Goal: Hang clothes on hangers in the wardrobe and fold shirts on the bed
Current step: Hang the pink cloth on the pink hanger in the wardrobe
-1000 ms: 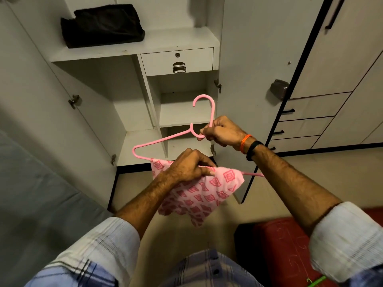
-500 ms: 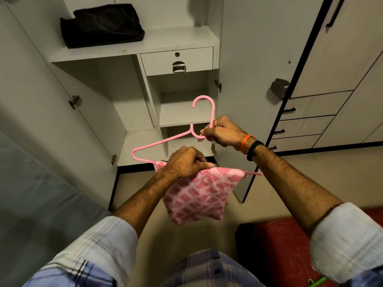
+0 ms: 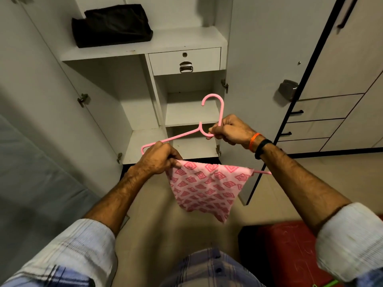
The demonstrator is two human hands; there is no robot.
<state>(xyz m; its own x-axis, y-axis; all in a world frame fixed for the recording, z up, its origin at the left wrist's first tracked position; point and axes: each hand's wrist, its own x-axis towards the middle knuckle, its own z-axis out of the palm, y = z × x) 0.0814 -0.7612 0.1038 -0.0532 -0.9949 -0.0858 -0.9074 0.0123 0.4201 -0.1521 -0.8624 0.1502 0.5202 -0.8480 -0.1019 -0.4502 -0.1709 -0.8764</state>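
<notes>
A pink plastic hanger (image 3: pixel 219 109) is held up in front of the open wardrobe (image 3: pixel 145 48). My right hand (image 3: pixel 230 130) grips it at the neck, below the hook. A pink cloth with a red diamond pattern (image 3: pixel 207 187) is draped over the hanger's bottom bar and hangs down spread out. My left hand (image 3: pixel 157 160) pinches the cloth's left top edge at the bar, near the hanger's left corner. The bar's right tip pokes out past the cloth.
A black folded garment (image 3: pixel 112 25) lies on the wardrobe's upper shelf, above a small locked drawer (image 3: pixel 184 61). The open wardrobe door (image 3: pixel 269 59) stands at right, with a drawer unit (image 3: pixel 315 121) beyond it. A grey bed (image 3: pixel 31 193) is at left, a red box (image 3: pixel 290 255) at bottom right.
My left hand has slid left along the bottom bar, pulling the bunched cloth out flat across it. My right hand and the hanger have stayed about where they were.
</notes>
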